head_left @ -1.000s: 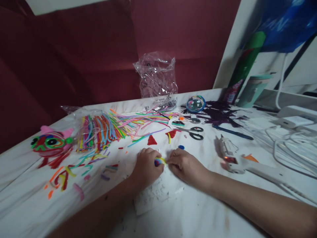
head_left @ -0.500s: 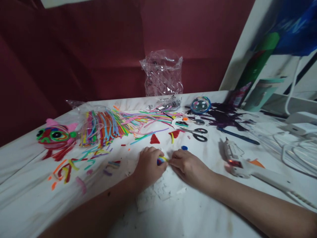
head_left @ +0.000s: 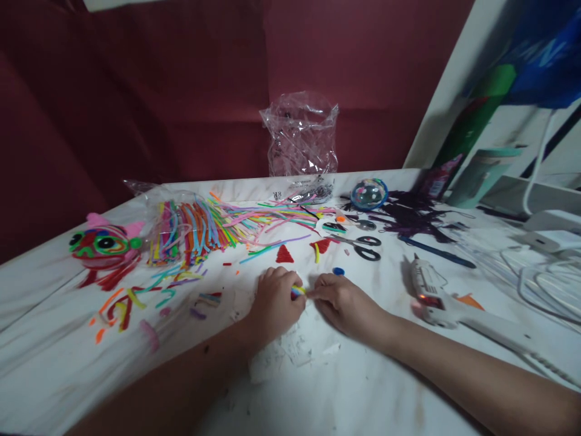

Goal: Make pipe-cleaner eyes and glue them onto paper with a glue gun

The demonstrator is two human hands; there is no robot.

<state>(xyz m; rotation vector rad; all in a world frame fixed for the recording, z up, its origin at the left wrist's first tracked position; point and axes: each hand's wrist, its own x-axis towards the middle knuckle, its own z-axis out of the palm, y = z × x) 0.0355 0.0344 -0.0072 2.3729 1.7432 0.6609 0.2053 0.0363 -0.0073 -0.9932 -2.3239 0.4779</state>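
My left hand (head_left: 278, 303) is closed around a small coil of pipe cleaner (head_left: 298, 292) with yellow, blue and white showing; most of it is hidden by the fingers. From the right, my right hand (head_left: 345, 303) pinches at the yellow end of that coil, its fingertips pressed together. Just beyond the hands lie a red fuzzy triangle (head_left: 284, 254), another red piece (head_left: 321, 245) with a yellow strip, and a small blue coil (head_left: 338, 271). White paper scraps (head_left: 295, 351) lie under and in front of the hands.
Black-handled scissors (head_left: 367, 248) and a blue pen-like tool (head_left: 438, 252) lie behind. A glue gun (head_left: 429, 290) glows at right near cables (head_left: 544, 266). Colourful pipe cleaners (head_left: 200, 227), a fish-like craft figure (head_left: 106, 245) and cut pieces (head_left: 120, 309) occupy the left. A clear dome (head_left: 368, 194) stands behind.
The coil has turned slightly in my left hand, showing more yellow on its near side. Both hands stay in nearly the same place; the view has shifted a little.
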